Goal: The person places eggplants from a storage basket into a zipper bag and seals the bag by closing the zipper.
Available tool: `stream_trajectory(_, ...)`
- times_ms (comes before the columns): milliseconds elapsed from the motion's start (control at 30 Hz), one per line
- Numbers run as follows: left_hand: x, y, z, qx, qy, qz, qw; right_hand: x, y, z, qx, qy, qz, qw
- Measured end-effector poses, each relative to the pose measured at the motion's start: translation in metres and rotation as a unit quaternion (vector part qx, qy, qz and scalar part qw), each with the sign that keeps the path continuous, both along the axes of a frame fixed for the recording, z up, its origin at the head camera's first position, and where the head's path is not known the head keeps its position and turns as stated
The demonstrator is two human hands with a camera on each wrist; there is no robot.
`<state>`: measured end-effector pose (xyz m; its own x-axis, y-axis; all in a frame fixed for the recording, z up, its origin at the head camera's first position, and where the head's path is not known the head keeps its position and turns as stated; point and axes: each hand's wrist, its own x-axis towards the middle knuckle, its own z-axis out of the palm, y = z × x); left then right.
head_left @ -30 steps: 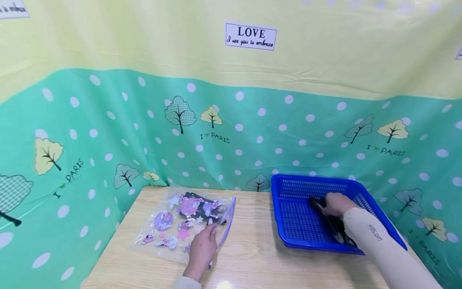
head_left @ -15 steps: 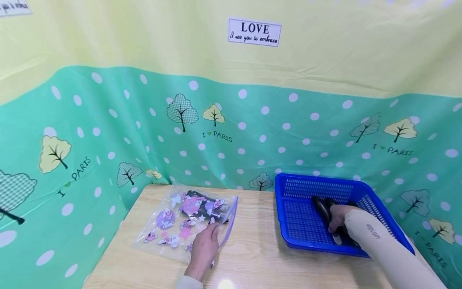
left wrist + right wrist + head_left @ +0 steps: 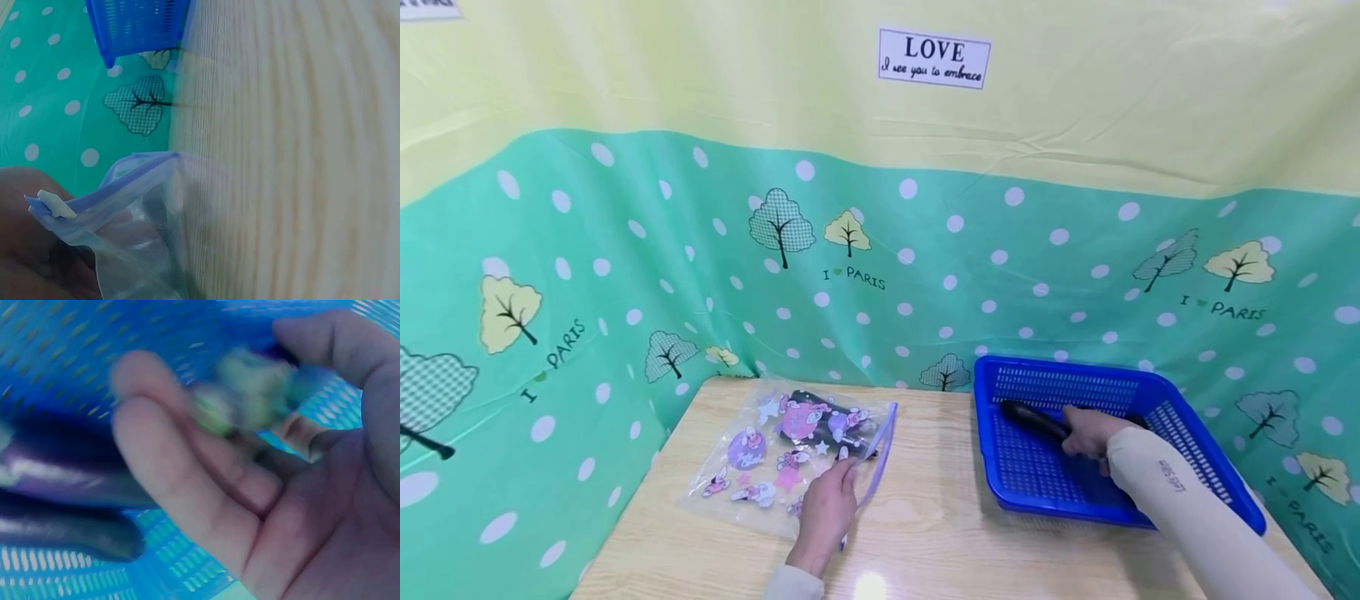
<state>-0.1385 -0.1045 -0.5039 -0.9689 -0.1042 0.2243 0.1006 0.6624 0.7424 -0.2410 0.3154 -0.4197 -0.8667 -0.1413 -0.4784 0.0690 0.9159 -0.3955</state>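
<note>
In the head view my right hand point(image 3: 1093, 432) is inside the blue basket point(image 3: 988, 467) and grips a dark eggplant point(image 3: 1028, 417), its far end pointing left. The right wrist view shows a green stem end point(image 3: 250, 387) between thumb and fingers. Two more eggplants point(image 3: 69, 465) lie beside that hand. My left hand point(image 3: 826, 504) pinches the open edge of a clear zip bag point(image 3: 718, 504) printed with pink and purple figures. Dark, long shapes point(image 3: 816, 417) lie inside the bag. A white slider point(image 3: 56, 204) sits on the bag's purple zip.
Both bag and basket are on a light wooden table point(image 3: 917, 500), the basket at the right. A green and yellow patterned cloth point(image 3: 865, 325) hangs behind and along the left side. Slotted walls surround the eggplants in the basket.
The right hand has closed on one eggplant and swung its far end left, away from the others in the basket. The left hand stays on the bag's edge. The head view has shifted slightly.
</note>
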Motion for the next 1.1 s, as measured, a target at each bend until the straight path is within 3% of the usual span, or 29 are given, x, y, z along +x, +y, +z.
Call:
stream_trajectory(67,-0.001,0.000,0.000,-0.002,0.002,0.003,1.0000,0.000,-0.002,0.002,-0.027,0.001,-0.016,0.9995)
stream_trajectory(167,-0.001,0.000,-0.001,-0.005,0.004,0.005,1.0000,-0.001,-0.007,0.005,-0.031,0.033,-0.001,0.9990)
stream_trajectory(367,0.000,0.000,-0.004,-0.005,0.004,0.001,1.0000,-0.001,-0.019,0.013,0.020,0.124,0.062,0.9901)
stream_trajectory(667,-0.002,-0.001,-0.004,0.005,-0.007,0.004,1.0000,0.003,-0.043,0.031,-0.008,0.190,0.052,0.9803)
stream_trajectory(900,-0.002,-0.002,-0.004,0.007,-0.008,0.002,0.9999,-0.003,-0.054,0.030,-0.034,0.210,0.012,0.9771)
stream_trajectory(1100,-0.001,-0.002,-0.001,0.011,-0.015,0.002,0.9998,-0.007,-0.056,0.027,-0.035,0.179,0.001,0.9833)
